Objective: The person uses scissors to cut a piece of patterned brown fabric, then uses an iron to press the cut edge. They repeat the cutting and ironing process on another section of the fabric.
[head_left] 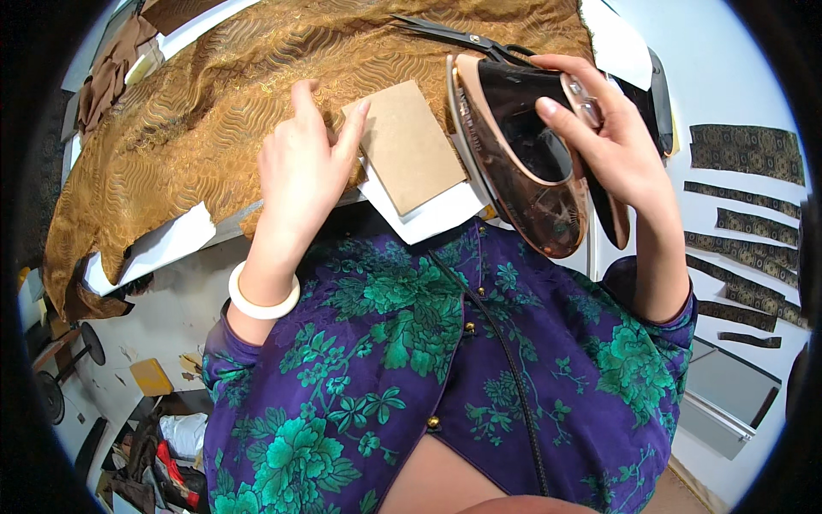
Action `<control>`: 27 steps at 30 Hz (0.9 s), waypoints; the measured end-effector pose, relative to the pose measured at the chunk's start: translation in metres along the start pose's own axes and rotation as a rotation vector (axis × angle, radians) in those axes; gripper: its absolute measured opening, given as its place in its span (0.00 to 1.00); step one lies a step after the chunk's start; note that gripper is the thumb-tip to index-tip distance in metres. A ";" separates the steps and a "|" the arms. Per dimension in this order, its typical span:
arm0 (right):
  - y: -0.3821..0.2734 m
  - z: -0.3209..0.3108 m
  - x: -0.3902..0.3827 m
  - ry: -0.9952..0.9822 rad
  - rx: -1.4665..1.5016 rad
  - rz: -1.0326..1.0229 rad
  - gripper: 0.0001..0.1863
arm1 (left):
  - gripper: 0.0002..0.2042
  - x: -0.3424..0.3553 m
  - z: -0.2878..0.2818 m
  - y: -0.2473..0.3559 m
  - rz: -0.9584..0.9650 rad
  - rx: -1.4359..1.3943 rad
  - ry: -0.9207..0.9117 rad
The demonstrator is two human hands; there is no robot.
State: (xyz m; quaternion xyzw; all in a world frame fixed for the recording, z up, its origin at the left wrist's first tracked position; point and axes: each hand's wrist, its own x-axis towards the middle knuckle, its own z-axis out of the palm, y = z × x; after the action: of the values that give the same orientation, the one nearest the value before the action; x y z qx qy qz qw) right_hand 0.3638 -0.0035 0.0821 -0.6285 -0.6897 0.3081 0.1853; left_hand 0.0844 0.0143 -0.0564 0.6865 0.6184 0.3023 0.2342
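My right hand (pixel 612 128) is wrapped round the handle of a brown and black clothes iron (pixel 535 206), which is tipped up with its soleplate edge toward the left. My left hand (pixel 300 163) is open, thumb and forefinger spread, over a gold-brown patterned fabric (pixel 205 120). Its thumb tip is at the left edge of a beige rectangular board (pixel 411 150); whether it touches is hard to tell. Under the board, a white sheet (pixel 445 214) sticks out at the near side. Black scissors (pixel 462 38) lie on the fabric just beyond the iron.
Strips of dark patterned fabric (pixel 745 154) are spread on a white surface at the right. A brown cloth (pixel 116 73) lies at the far left. Below left are a yellow block (pixel 151 377) and a white plastic bag (pixel 184 439). The fabric hangs over the table's left edge.
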 end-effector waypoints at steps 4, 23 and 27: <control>-0.012 0.014 0.011 -0.106 -0.055 0.015 0.21 | 0.23 -0.016 -0.015 0.018 0.045 0.038 -0.082; 0.007 -0.004 0.029 -0.026 0.100 0.020 0.19 | 0.54 -0.012 0.020 0.026 0.477 0.104 -0.268; 0.001 -0.026 0.013 -0.008 0.193 0.005 0.19 | 0.53 -0.009 0.008 0.030 0.525 0.073 -0.266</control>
State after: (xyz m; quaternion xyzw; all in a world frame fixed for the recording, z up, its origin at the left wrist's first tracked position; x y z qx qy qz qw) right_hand 0.3793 0.0146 0.0987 -0.6085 -0.6559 0.3758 0.2414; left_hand 0.1113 0.0016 -0.0424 0.8645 0.3941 0.2374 0.2025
